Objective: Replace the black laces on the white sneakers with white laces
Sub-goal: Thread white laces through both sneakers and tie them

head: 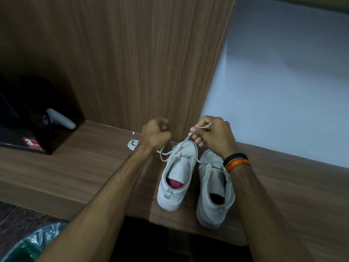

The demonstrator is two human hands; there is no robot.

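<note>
Two white sneakers are sitting side by side on the wooden desk (pixel 79 163), heels toward the person, toes pointing at 12 o'clock. The left sneaker (pixel 176 178) is showing a red lining inside; the right sneaker (pixel 213 188) is standing just beside it at 3 o'clock, touching or nearly so, w/ its heel hanging slightly over the desk's front edge.

The right hand (pixel 213 137) is hovering over the toes of both shoes, fingers curled, pinching a white lace (pixel 186 139) btwn thumb and fingers. That lace is running down from the hand to the lower eyelets of the left sneaker, w/ a short end sticking out above the knuckles. The left hand (pixel 155 135) is sitting at 10 o'clock from the left sneaker's toe, fingers curled into a loose fist; another strand of the lace is rising toward it, but whether it is gripping that strand, can't tell. Only the lowest eyelets are looking threaded; the upper eyelets are sitting open.

A coiled white lace (pixel 132 144) is lying on the desk at 9 o'clock of the left hand, partly hidden by the wrist. The right wrist is wearing black and orange bands (pixel 237 162). At far 9 o'clock a grey handle (pixel 60 119) is resting on a black box (pixel 22 137) in a dark recess. A wood-grain panel (pixel 132 53) is rising behind the hands.
</note>
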